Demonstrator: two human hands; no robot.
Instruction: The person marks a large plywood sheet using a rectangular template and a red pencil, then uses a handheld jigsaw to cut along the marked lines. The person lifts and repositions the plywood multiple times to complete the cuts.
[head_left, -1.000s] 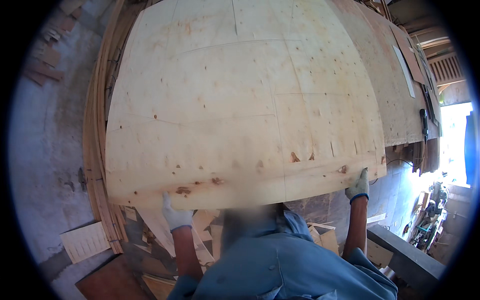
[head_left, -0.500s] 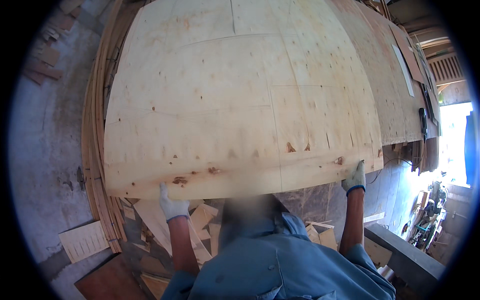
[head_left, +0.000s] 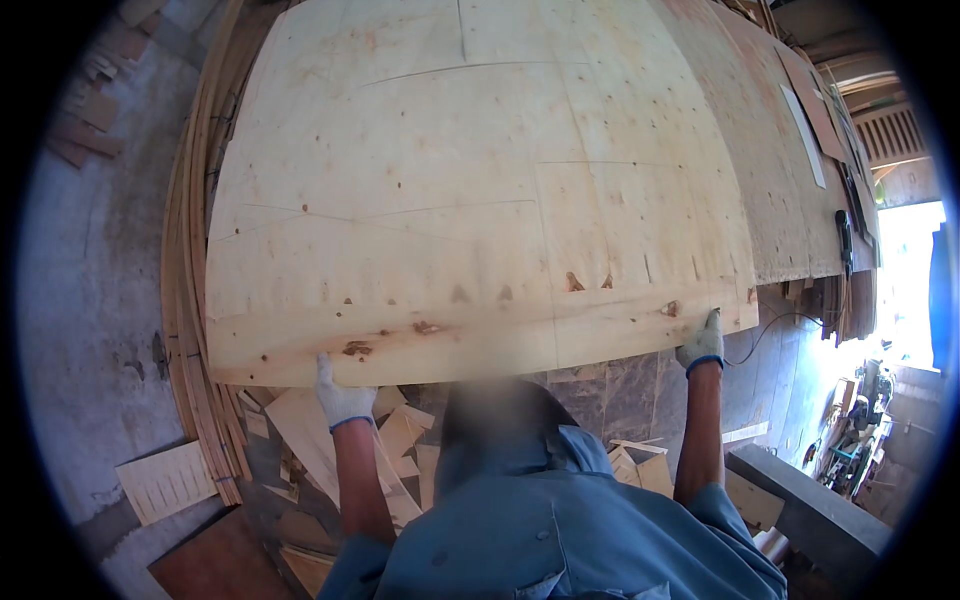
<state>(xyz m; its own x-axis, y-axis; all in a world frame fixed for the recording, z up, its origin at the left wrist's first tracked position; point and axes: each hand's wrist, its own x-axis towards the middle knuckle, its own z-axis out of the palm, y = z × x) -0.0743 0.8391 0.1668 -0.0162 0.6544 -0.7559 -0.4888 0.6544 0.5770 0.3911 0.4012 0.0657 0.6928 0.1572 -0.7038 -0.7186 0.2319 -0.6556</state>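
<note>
A large pale plywood sheet (head_left: 450, 230) with brown knots and drawn or cracked lines fills the middle of the view. Its near edge is gripped by both my gloved hands. My left hand (head_left: 343, 393), in a white glove with a blue cuff, holds that edge left of centre, thumb on top and the other fingers hidden beneath. Near the right corner, my right hand (head_left: 702, 343) grips the same edge the same way, thumb up. A blurred patch covers part of the edge in front of my body.
Another brown board (head_left: 790, 215) lies to the right, with a black-handled tool (head_left: 844, 235) and cord on it. Long wooden strips (head_left: 185, 280) run along the left. Wood offcuts (head_left: 400, 440) litter the floor by my legs. A grey beam (head_left: 805, 510) stands at lower right.
The plywood sheet's near edge has shifted slightly away from me and a little left, with both hands moving along with it.
</note>
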